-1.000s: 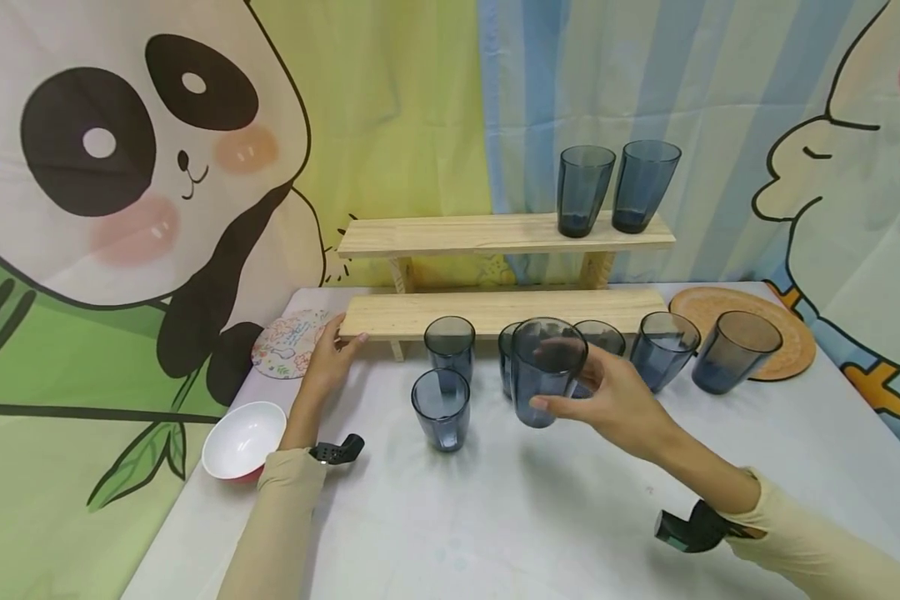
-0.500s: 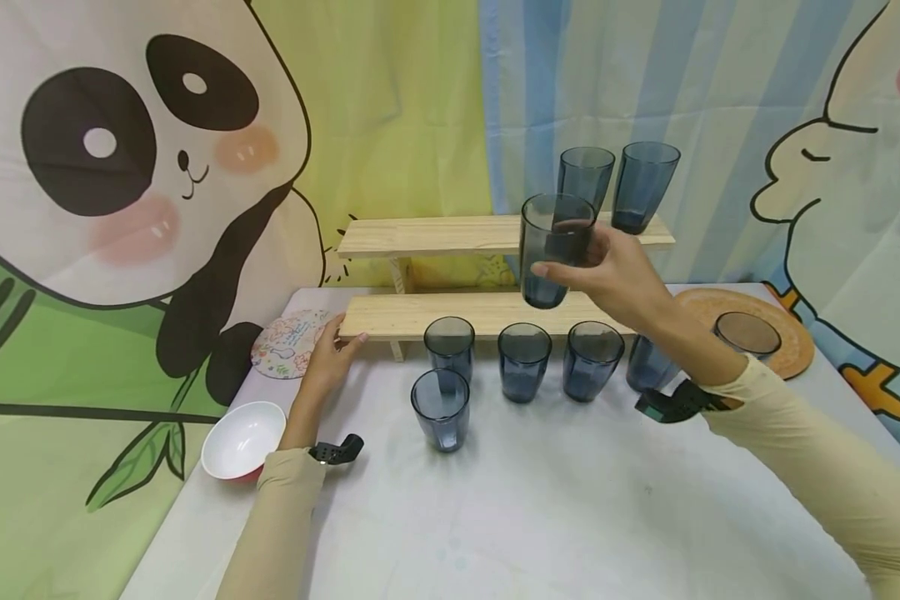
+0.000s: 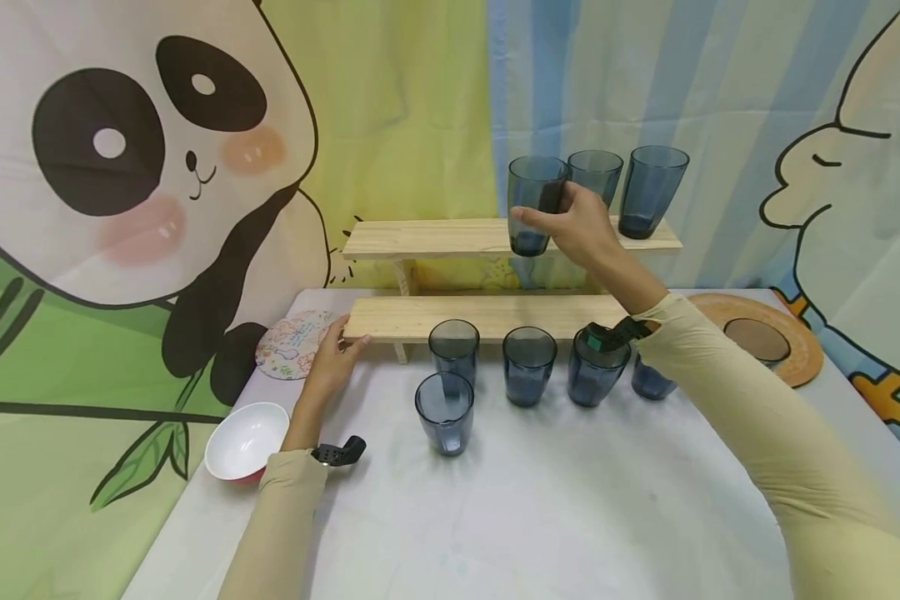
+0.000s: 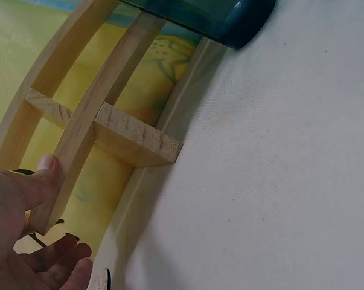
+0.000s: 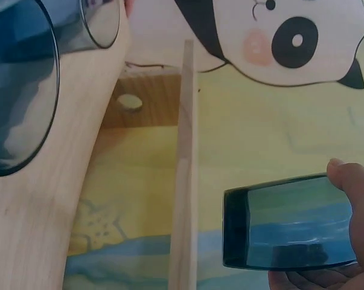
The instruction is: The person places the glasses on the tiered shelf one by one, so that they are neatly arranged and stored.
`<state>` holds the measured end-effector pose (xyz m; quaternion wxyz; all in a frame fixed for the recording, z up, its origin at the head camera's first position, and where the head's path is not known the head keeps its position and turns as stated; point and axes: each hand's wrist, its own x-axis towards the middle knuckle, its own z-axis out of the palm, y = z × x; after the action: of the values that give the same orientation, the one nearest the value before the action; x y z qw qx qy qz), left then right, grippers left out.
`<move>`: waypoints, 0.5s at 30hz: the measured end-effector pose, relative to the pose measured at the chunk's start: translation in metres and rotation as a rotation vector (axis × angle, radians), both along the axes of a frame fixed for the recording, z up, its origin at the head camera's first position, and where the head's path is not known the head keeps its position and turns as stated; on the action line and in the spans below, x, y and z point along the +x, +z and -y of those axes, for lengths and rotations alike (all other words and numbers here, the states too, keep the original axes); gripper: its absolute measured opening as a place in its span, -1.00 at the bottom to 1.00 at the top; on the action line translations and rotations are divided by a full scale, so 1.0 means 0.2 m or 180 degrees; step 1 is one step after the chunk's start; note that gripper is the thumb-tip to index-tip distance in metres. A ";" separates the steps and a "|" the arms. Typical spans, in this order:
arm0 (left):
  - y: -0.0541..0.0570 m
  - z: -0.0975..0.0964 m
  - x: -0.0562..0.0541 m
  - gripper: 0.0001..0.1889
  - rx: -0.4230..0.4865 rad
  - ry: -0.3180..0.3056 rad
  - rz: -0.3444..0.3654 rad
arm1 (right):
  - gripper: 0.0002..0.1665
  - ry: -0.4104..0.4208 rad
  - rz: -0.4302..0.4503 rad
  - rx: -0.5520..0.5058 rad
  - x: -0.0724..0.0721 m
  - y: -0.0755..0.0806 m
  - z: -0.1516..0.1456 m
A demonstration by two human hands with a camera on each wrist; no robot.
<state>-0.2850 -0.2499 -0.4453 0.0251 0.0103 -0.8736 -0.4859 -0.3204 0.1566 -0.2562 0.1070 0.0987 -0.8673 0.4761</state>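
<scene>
My right hand [image 3: 581, 225] grips a blue-tinted drinking glass [image 3: 528, 208], held upright at the front edge of the upper wooden shelf [image 3: 427, 237]. In the right wrist view, a short gap shows between the base of this glass [image 5: 236, 229] and the board edge [image 5: 185, 151]. Two like glasses stand on that shelf's right end, one [image 3: 598, 171] partly behind my hand. At the left end of the lower shelf [image 3: 457, 317], my left hand [image 3: 332, 362] holds the board, thumb [image 4: 47, 166] on it and fingers below.
Several more blue glasses stand in front of the lower shelf, one [image 3: 446, 412] nearest me. My right sleeve [image 3: 757, 417] covers some of them. A white bowl [image 3: 247, 442] and floral round mat [image 3: 292, 346] lie left; a round brown board [image 3: 802, 346] lies right.
My right hand has lifted the glass from in front of the lower shelf up and forward to the upper shelf's edge. The left hand stays on the lower board.
</scene>
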 end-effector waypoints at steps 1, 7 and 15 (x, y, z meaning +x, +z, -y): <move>0.00 0.00 0.00 -0.17 0.0006 0.0005 0.0004 | -0.36 -0.0017 -0.0007 -0.0001 -0.02 -0.01 0.00; 0.00 -0.01 0.00 -0.15 -0.0028 0.0017 0.0034 | -0.36 -0.0203 -0.0030 -0.0016 -0.14 -0.03 0.02; 0.00 -0.01 0.00 -0.17 -0.0047 0.0022 0.0019 | -0.04 -0.0444 0.0086 0.0007 -0.25 -0.06 0.08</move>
<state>-0.2851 -0.2488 -0.4445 0.0243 0.0146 -0.8772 -0.4793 -0.3702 0.1403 -0.2692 0.1280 0.0316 -0.8739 0.4679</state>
